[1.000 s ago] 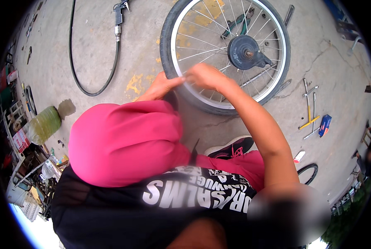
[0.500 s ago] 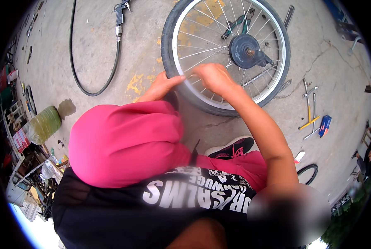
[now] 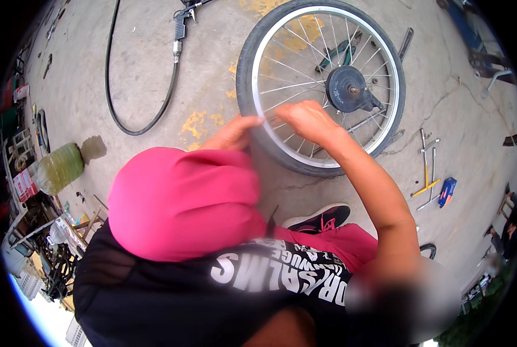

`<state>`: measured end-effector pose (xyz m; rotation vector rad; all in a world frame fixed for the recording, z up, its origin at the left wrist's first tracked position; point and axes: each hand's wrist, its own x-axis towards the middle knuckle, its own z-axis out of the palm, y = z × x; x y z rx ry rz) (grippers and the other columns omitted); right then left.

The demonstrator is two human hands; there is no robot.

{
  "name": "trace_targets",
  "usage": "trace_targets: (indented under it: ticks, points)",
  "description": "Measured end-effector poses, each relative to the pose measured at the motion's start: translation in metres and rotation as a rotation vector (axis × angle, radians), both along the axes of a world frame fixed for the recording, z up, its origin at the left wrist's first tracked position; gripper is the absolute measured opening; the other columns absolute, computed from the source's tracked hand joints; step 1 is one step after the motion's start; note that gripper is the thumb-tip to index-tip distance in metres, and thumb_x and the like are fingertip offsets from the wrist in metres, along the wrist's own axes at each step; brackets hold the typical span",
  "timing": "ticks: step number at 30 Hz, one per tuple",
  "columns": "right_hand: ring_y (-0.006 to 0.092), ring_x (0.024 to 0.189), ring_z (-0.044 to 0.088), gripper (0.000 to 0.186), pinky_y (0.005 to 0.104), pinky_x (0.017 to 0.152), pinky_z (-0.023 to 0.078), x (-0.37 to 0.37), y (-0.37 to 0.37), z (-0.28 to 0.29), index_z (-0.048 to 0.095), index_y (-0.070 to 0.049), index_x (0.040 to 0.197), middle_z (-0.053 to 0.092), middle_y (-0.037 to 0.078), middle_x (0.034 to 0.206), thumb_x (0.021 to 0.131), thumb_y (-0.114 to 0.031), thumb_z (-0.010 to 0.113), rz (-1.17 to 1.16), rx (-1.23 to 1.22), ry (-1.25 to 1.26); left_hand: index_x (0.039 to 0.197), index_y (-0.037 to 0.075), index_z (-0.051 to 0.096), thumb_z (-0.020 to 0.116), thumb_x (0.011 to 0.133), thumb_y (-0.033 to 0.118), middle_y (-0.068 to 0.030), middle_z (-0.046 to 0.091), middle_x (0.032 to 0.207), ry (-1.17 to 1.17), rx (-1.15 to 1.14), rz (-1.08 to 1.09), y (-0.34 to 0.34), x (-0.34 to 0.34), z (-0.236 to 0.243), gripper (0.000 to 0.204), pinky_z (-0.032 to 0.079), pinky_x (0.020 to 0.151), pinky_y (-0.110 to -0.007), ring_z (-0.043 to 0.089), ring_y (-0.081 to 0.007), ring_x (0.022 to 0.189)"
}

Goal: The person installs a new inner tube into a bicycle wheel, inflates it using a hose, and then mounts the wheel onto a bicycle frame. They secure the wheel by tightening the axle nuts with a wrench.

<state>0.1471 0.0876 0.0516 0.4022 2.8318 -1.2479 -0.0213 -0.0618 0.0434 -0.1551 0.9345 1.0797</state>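
A bicycle wheel (image 3: 244,78) with a dark tyre, silver rim and black hub (image 3: 344,89) lies ahead of me. My left hand (image 3: 235,130) grips the tyre at its lower left, partly hidden by my pink-clad knee (image 3: 177,196). My right hand (image 3: 307,121) reaches over the rim to the spokes beside it, fingers curled together; what they pinch is hidden. Green-handled pliers (image 3: 346,53) show through the spokes near the hub. An air gun (image 3: 181,26) on a black hose (image 3: 170,92) rests on the concrete to the left.
T-handled wrenches (image 3: 428,173), a blue box (image 3: 447,192) and a long wrench (image 3: 407,40) lie right of the wheel. A green plastic container (image 3: 62,168) and piled clutter (image 3: 24,185) line the left edge. Another person (image 3: 507,234) is at the far right.
The whole view has shifted a little, so the wheel, hose and both hands appear slightly lower and further right. My hands stay at the same part of the rim, the right one moving slightly.
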Motion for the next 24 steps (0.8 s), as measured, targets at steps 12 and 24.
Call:
trace_targets:
  ticks: [12, 24]
  points:
    - [0.0330, 0.086, 0.063, 0.006, 0.0506, 0.082, 0.047, -0.014, 0.003, -0.001, 0.057, -0.008, 0.090, 0.064, 0.012, 0.083, 0.084, -0.010, 0.056, 0.003, 0.134, -0.113, 0.125, 0.000, 0.052, 0.070, 0.080, 0.014, -0.0117, 0.061, 0.114, 0.232, -0.103, 0.015, 0.022, -0.001, 0.005, 0.050, 0.042, 0.093, -0.038, 0.056, -0.0218, 0.106]
    - [0.0357, 0.087, 0.066, 0.016, 0.0473, 0.079, 0.050, -0.060, 0.059, 0.053, 0.068, -0.006, 0.090, 0.068, 0.018, 0.088, 0.085, -0.013, 0.056, 0.404, 0.094, -0.596, 0.123, 0.002, 0.052, 0.073, 0.078, 0.009, -0.0096, 0.063, 0.110, 0.160, -0.070, 0.017, 0.018, -0.010, -0.012, 0.050, 0.047, 0.090, -0.035, 0.060, -0.0187, 0.101]
